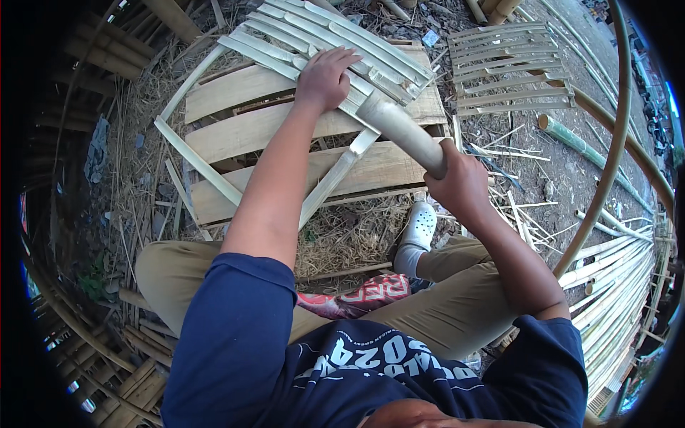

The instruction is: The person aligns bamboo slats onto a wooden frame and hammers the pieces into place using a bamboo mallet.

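Observation:
My right hand (460,182) is closed round the near end of a thick, pale wooden club (403,132). The club's far end reaches the edge of a panel of split bamboo slats (332,36); whether it touches cannot be told. My left hand (325,78) lies on the panel with its fingers stretched out over the slats. Under the panel stands a low platform of wide wooden planks (242,139), with gaps between the planks. One split bamboo strip (339,171) runs from the panel's near corner toward me, and another strip (198,160) slants along the platform's left side.
A second slatted bamboo panel (510,68) lies on the ground at the far right. Beyond it are a green bamboo pole (585,146) and a big stack of bamboo poles (614,292). A curved pole (606,164) rises at right. My shoe (417,227) rests near the platform.

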`<control>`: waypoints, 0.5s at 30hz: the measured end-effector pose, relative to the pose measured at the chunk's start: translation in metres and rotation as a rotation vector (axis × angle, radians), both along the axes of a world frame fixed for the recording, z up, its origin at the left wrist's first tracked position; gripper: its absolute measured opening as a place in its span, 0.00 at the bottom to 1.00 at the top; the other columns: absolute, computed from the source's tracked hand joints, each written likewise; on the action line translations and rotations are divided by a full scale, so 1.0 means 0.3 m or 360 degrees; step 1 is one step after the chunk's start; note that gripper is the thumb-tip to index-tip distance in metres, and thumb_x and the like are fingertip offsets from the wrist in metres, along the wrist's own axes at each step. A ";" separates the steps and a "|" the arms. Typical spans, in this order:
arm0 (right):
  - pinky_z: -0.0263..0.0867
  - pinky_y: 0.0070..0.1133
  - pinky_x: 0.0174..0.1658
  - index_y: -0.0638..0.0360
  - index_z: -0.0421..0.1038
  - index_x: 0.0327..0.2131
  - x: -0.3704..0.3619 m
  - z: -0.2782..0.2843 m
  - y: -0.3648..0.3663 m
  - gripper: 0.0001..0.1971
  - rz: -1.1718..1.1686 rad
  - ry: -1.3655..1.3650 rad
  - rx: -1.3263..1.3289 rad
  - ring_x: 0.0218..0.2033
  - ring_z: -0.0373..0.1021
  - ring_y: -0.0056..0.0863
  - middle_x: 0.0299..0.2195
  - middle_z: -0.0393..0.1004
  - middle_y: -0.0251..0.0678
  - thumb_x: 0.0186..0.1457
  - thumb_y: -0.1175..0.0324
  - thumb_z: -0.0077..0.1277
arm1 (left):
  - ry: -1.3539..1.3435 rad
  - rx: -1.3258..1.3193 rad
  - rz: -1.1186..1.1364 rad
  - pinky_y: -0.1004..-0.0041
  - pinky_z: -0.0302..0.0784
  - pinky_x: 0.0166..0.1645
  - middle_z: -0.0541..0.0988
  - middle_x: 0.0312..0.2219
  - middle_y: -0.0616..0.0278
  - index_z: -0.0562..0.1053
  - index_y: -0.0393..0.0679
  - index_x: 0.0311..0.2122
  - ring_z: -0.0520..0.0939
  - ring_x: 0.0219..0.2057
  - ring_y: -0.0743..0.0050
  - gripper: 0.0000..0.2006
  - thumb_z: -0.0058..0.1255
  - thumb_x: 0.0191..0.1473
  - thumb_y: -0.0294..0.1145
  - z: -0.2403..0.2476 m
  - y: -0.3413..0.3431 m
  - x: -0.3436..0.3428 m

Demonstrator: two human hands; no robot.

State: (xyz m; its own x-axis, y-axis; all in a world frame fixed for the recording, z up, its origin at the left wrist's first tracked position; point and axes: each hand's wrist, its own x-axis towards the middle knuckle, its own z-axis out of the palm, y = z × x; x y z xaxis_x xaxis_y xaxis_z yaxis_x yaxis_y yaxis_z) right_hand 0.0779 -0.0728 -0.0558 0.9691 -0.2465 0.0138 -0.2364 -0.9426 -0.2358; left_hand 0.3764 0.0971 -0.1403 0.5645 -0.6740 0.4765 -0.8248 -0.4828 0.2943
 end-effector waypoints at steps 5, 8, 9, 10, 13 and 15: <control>0.74 0.42 0.34 0.59 0.71 0.40 0.002 0.003 -0.064 0.17 -0.0052 0.0073 -0.0050 0.29 0.80 0.51 0.25 0.80 0.48 0.47 0.67 0.63 | -0.0032 -0.0029 -0.0024 0.57 0.61 0.74 0.76 0.63 0.68 0.77 0.56 0.59 0.72 0.67 0.64 0.25 0.45 0.57 0.27 0.001 -0.015 -0.001; 0.75 0.43 0.36 0.59 0.71 0.40 0.024 0.015 -0.059 0.18 -0.0104 0.0051 0.0001 0.30 0.80 0.51 0.27 0.81 0.49 0.46 0.67 0.64 | -0.0024 -0.0013 -0.0012 0.57 0.61 0.74 0.76 0.63 0.68 0.77 0.56 0.59 0.71 0.67 0.64 0.25 0.45 0.57 0.27 0.002 -0.006 0.002; 0.75 0.43 0.36 0.59 0.71 0.40 0.022 0.012 -0.067 0.18 -0.0102 0.0047 0.0014 0.30 0.80 0.51 0.27 0.81 0.49 0.46 0.67 0.64 | -0.0013 -0.0008 -0.0018 0.57 0.61 0.74 0.76 0.63 0.68 0.77 0.56 0.60 0.71 0.67 0.64 0.25 0.45 0.57 0.27 0.001 -0.007 -0.002; 0.75 0.43 0.36 0.59 0.71 0.40 0.019 0.010 -0.076 0.18 -0.0100 0.0045 0.0027 0.31 0.80 0.52 0.28 0.81 0.49 0.46 0.67 0.64 | -0.0011 -0.0010 -0.0017 0.57 0.61 0.74 0.76 0.63 0.68 0.77 0.56 0.60 0.71 0.67 0.64 0.25 0.45 0.57 0.27 0.001 -0.010 -0.003; 0.74 0.42 0.37 0.59 0.71 0.41 0.028 0.011 -0.079 0.18 -0.0106 0.0030 0.0034 0.31 0.80 0.51 0.28 0.81 0.50 0.48 0.66 0.64 | -0.0029 -0.0011 -0.0022 0.57 0.61 0.74 0.76 0.63 0.68 0.76 0.56 0.60 0.71 0.67 0.63 0.25 0.45 0.58 0.27 0.000 -0.007 0.001; 0.74 0.42 0.36 0.59 0.71 0.42 0.027 0.033 -0.053 0.17 -0.0183 -0.0470 0.0283 0.30 0.80 0.51 0.28 0.81 0.50 0.49 0.66 0.64 | -0.0023 0.0009 -0.0013 0.56 0.61 0.74 0.76 0.63 0.67 0.76 0.56 0.60 0.71 0.67 0.63 0.25 0.45 0.58 0.28 0.003 0.004 -0.001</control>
State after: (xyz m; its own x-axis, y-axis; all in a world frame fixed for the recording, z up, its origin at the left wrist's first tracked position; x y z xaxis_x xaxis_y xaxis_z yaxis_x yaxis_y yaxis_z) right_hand 0.0861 -0.0888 -0.0459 0.8955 -0.3771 0.2364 -0.2354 -0.8521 -0.4675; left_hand 0.3762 0.0982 -0.1395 0.5522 -0.6812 0.4806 -0.8328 -0.4777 0.2798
